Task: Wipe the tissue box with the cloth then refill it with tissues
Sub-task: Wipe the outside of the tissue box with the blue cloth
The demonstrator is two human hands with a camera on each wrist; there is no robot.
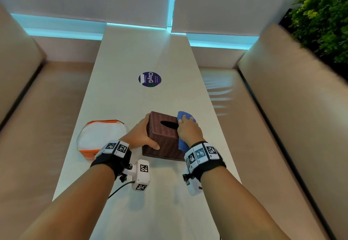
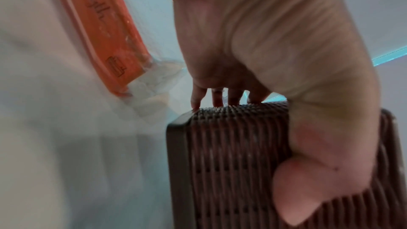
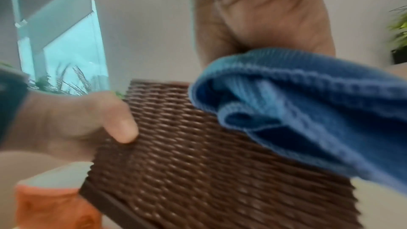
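Note:
A brown woven tissue box (image 1: 162, 142) with an oval slot on top stands on the white table (image 1: 131, 61). My left hand (image 1: 140, 135) grips its left side, thumb on the near face (image 2: 312, 189), fingers over the far edge. My right hand (image 1: 189, 129) presses a blue cloth (image 1: 183, 116) against the box's top right edge and right side; the cloth (image 3: 308, 104) hangs bunched beneath the palm. A tissue pack (image 1: 99, 137) in orange and clear wrap lies left of the box.
A round purple sticker (image 1: 149, 79) sits on the table beyond the box. Beige cushioned benches (image 1: 47, 108) run along both sides of the narrow table. A green plant (image 1: 322, 19) is at the far right. Windows with blinds lie behind.

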